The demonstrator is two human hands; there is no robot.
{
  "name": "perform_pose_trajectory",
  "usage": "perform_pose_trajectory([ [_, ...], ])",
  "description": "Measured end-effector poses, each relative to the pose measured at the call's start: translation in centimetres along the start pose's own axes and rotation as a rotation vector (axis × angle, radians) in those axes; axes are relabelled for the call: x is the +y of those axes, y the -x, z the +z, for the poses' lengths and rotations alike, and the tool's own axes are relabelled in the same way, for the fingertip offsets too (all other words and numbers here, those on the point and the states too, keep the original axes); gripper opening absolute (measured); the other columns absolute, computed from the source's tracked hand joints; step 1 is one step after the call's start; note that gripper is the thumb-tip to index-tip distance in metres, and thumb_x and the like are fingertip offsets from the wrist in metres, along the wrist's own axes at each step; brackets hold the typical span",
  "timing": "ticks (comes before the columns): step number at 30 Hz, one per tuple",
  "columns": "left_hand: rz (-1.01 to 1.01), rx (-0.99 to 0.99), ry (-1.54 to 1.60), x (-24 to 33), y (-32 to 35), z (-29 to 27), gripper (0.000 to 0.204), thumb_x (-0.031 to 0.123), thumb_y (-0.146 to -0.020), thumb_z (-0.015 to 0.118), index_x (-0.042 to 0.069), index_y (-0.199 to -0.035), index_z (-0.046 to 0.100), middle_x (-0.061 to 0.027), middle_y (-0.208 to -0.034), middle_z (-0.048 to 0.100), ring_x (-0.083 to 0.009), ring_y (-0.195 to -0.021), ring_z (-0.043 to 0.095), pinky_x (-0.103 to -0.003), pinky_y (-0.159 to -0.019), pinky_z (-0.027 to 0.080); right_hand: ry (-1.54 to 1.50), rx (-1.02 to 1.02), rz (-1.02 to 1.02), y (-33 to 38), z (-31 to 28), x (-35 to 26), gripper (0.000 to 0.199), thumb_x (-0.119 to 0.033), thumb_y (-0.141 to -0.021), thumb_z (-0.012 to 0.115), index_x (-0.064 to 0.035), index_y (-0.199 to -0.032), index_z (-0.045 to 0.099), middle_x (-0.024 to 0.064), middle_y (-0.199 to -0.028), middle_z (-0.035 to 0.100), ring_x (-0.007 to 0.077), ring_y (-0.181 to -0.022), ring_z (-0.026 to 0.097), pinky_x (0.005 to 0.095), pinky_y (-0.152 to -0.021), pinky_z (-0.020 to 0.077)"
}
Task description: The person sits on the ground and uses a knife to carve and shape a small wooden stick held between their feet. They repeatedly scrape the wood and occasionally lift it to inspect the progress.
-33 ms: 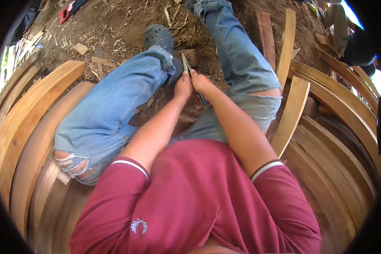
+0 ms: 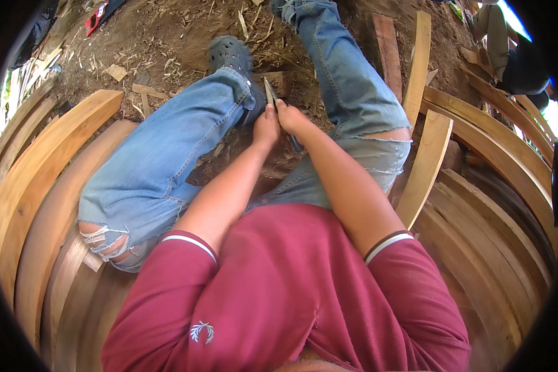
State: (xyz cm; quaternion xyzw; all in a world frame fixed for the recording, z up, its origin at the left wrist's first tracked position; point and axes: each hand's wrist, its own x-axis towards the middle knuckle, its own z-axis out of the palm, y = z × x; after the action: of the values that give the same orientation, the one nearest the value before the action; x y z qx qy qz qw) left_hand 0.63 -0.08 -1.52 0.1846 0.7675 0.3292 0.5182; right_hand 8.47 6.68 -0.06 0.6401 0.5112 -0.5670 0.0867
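My left hand [image 2: 265,128] and my right hand [image 2: 291,118] meet between my knees, both closed around a narrow grey blade tool [image 2: 270,92]. Its tip points away from me, toward a small wooden block [image 2: 281,79] on the dirt. A dark handle end [image 2: 296,145] sticks out under my right wrist. I sit in torn blue jeans, and my left foot in a grey clog [image 2: 230,54] rests just left of the blade. My fingers hide how the tool is gripped.
Curved wooden planks are stacked to my left [image 2: 40,167] and to my right [image 2: 477,186]. Loose boards [image 2: 423,56] lie on the chip-strewn dirt [image 2: 167,31]. Another person [image 2: 514,56] sits at the far right. A red object [image 2: 96,18] lies at the far left.
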Motion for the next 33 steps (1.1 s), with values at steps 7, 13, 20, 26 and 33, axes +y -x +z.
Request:
perform_pose_trajectory([
  [7, -0.067, -0.024, 0.078, 0.2, 0.3, -0.3, 0.064, 0.049, -0.106, 0.029, 0.000, -0.087, 0.066, -0.0149, -0.078, 0.066, -0.0294, -0.076, 0.063, -0.042, -0.076, 0.047, -0.206, -0.144, 0.279, 4.6, -1.8, -2.8, 0.070, -0.055, -0.103, 0.033, 0.0075, -0.104, 0.064, 0.0194, -0.093, 0.064, 0.0297, -0.081, 0.060, 0.0453, -0.076, 0.0469],
  [13, -0.176, -0.143, 0.128, 0.4, -0.1, -0.4, 0.062, 0.049, -0.106, 0.033, -0.003, -0.112, 0.066, -0.0134, -0.096, 0.069, -0.0217, -0.090, 0.063, -0.036, -0.084, 0.047, -0.035, -0.121, 0.152, 0.5, -1.4, -0.9, 0.076, -0.053, -0.102, 0.028, 0.0120, -0.114, 0.064, 0.0314, -0.114, 0.064, 0.0414, -0.100, 0.066, 0.0479, -0.085, 0.0494],
  [20, -0.086, -0.044, 0.138, -0.5, -0.1, 0.6, 0.063, 0.048, -0.106, 0.029, -0.001, -0.091, 0.066, -0.0144, -0.077, 0.066, -0.0277, -0.076, 0.062, -0.041, -0.076, 0.047, -0.003, -0.112, 0.141, -1.2, -0.9, 0.7, 0.075, -0.053, -0.103, 0.028, 0.0113, -0.121, 0.062, 0.0335, -0.124, 0.061, 0.0431, -0.113, 0.062, 0.0486, -0.095, 0.0472],
  [26, -0.126, -0.090, 0.132, -0.1, -0.1, 0.0, 0.062, 0.048, -0.106, 0.030, 0.000, -0.092, 0.066, -0.0150, -0.081, 0.066, -0.0281, -0.079, 0.063, -0.041, -0.078, 0.047, -0.027, -0.126, 0.189, 1.5, -1.8, -1.6, 0.076, -0.055, -0.102, 0.029, 0.0109, -0.116, 0.064, 0.0311, -0.118, 0.064, 0.0411, -0.107, 0.065, 0.0482, -0.087, 0.0502],
  [33, -0.109, -0.091, 0.128, -1.2, -0.7, 0.5, 0.064, 0.051, -0.106, 0.030, -0.001, -0.094, 0.067, -0.0169, -0.083, 0.067, -0.0293, -0.081, 0.063, -0.042, -0.079, 0.047, 0.061, -0.073, 0.107, 0.9, -1.6, -1.0, 0.076, -0.054, -0.103, 0.028, 0.0115, -0.110, 0.066, 0.0296, -0.102, 0.068, 0.0389, -0.092, 0.068, 0.0480, -0.083, 0.0509],
])
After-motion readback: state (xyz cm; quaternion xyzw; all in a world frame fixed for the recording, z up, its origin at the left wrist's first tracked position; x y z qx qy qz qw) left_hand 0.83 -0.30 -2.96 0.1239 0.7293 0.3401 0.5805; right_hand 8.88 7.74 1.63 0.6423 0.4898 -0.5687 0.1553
